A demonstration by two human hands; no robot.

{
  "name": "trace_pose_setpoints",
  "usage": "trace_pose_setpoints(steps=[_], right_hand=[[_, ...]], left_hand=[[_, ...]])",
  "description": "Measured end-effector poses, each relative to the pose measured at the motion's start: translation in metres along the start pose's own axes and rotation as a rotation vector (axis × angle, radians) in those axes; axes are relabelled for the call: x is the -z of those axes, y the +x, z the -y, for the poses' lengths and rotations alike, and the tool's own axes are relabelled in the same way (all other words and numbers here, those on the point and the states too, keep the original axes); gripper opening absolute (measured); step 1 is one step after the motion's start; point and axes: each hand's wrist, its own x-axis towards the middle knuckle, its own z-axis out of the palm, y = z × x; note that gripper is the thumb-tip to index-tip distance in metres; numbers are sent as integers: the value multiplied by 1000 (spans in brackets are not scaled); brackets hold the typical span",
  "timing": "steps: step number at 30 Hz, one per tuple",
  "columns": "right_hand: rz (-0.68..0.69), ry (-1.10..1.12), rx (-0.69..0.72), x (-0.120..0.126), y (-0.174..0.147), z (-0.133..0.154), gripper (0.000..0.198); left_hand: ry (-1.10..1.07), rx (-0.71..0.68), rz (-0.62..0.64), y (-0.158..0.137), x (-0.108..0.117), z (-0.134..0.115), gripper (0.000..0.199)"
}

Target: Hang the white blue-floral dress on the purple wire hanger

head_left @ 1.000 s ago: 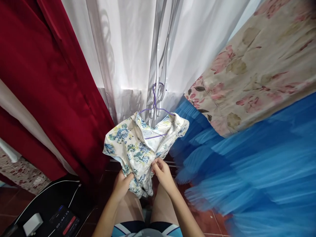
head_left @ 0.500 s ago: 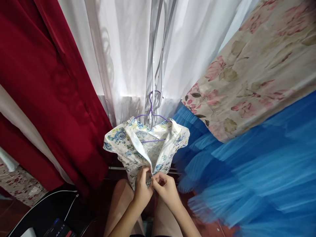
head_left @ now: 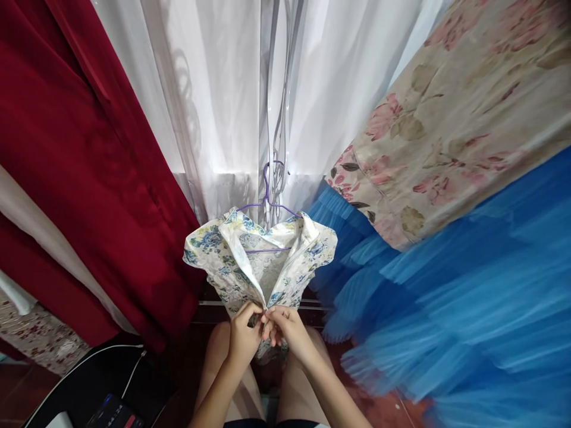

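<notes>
Bare knees at bottom centre, person seated. Phone with white cable on black surface at lower left, well apart from hands.

Left hand and right hand side by side just above knees, knuckles touching or nearly so. Left fingers curled closed, pinched on left edge of floral garment at bottom of its front opening. Right fingers also closed in a pinch on opposite edge at same spot; zipper pull or fastener between them too small to tell.

Floral garment: small, white with blue-green flower print, short sleeves spread left and right, front open in a V from collar down to hands. Hung on purple wire hanger, crossbar visible inside opening, hook up against curtain behind. Lower hem bunched behind hands, over knees.

Just right of garment: blue tulle skirt, pleated layers, filled right lower half, near right sleeve. Above it: beige fabric with pink flowers, overlapped blue tulle's upper edge.

Left: dark red curtain, hung diagonally, lower edge just beside garment's left sleeve. Patterned cloth at far left below it.

Farthest: sheer white curtain behind hanger, backlit, grey folded strip down centre.
</notes>
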Motion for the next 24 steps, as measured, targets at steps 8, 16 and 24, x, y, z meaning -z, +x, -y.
trace_pose_setpoints(steps=[8,16,24], right_hand=[[-75,-20,255,-13,33,104,24],[-128,7,486,-22,55,189,21],[-110,-119,558,-22,42,171,19]], left_hand=[[51,0,38,14,5,9,15],[8,21,110,19,-10,23,15],[-55,-131,-58,65,25,-30,22]])
